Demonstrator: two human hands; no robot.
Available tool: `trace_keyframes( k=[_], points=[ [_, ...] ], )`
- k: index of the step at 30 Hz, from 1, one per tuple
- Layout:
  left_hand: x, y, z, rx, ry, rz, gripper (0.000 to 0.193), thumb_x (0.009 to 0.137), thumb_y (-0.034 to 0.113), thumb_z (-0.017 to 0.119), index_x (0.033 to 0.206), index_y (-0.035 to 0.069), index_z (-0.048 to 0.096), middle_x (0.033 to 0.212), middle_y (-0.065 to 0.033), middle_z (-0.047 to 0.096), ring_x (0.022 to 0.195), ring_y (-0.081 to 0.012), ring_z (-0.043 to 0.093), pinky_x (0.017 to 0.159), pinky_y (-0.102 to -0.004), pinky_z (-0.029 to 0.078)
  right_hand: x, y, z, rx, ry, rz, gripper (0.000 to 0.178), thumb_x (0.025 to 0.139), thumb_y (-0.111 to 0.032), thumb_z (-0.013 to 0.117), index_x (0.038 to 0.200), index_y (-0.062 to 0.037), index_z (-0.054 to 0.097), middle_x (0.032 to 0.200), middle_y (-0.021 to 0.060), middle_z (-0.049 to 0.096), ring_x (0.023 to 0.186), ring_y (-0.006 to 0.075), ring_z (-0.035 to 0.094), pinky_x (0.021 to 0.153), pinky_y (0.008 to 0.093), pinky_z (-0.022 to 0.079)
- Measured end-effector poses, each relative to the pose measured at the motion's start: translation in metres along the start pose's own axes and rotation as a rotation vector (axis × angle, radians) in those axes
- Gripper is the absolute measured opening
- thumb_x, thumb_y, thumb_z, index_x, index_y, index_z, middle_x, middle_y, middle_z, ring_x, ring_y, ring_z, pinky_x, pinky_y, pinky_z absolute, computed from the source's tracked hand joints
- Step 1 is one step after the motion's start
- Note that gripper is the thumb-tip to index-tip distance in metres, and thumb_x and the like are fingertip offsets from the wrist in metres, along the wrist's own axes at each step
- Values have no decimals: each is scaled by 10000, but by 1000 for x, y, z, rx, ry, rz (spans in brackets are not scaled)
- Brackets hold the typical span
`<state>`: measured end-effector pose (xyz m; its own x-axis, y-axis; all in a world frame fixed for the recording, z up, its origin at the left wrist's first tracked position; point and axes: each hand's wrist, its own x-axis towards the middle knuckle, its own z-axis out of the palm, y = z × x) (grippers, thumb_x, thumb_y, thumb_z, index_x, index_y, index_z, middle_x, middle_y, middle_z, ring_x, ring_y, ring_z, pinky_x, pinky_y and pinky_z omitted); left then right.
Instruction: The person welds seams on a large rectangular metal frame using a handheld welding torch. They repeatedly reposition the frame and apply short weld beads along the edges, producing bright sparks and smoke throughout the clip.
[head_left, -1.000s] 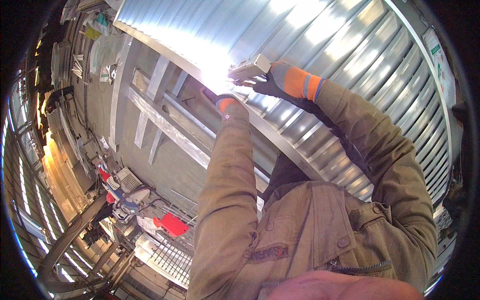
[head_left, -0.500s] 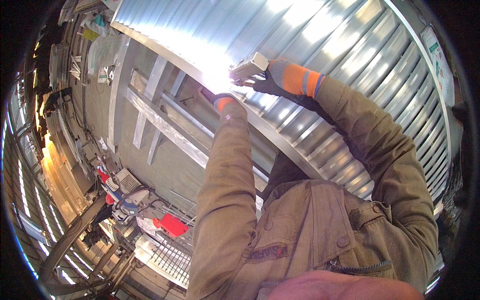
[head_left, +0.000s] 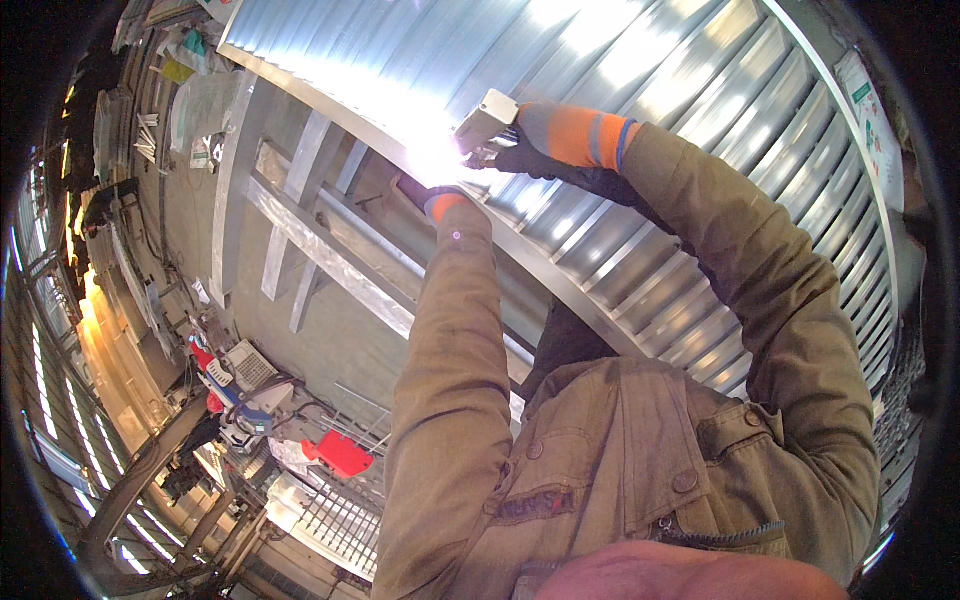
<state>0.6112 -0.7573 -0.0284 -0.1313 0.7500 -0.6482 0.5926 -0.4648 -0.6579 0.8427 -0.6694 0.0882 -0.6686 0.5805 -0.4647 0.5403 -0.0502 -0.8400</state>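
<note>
A ribbed metal panel [head_left: 690,180] lies in front of me, bordered by a flat metal edge strip [head_left: 545,262]. A white glare, like a welding arc, burns at that strip and washes out what is around it. My right hand [head_left: 560,138], in a grey and orange glove with dark fingers, is closed round a pale boxy piece [head_left: 488,115] just right of the glare, above the ribs. Gloved with an orange cuff, my left hand [head_left: 438,198] is at the strip just below the glare; its fingers are mostly lost in light and shadow.
Below the panel's left side are metal bars [head_left: 330,240] in a frame. At the lower left are a red piece [head_left: 343,453], a blue and white machine [head_left: 262,400] with cables, and a wire rack [head_left: 340,515]. Clear plastic wrapping [head_left: 200,110] lies at the upper left.
My right hand and the boxy piece have shifted slightly left and up, and the piece is tilted more upright. The left hand has barely moved; the glare stays at the strip.
</note>
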Motion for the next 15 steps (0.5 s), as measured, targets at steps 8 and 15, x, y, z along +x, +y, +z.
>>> trace_keyframes(
  k=[8, 15],
  points=[
    [-12, -12, -24, -35, -177, 45, 603, 1112, 422, 438, 1678, 213, 430, 1746, -35, 393, 1631, -261, 304, 1318, -523, 212, 8, -25, -14, -70, -36, 8, 466, 955, -494, 770, 1099, -51, 752, 726, 54, 711, 587, 184, 670, 557, 389, 530],
    [-2, 5, 3, -211, -175, 96, 518, 1092, 415, 532, 1572, 225, 569, 1630, -10, 535, 1507, -228, 475, 1184, -469, 383, -1, -49, -24, -8, -50, 29, 424, 948, -428, 799, 1073, -25, 761, 743, 52, 704, 586, 166, 651, 563, 368, 526]
  ],
)
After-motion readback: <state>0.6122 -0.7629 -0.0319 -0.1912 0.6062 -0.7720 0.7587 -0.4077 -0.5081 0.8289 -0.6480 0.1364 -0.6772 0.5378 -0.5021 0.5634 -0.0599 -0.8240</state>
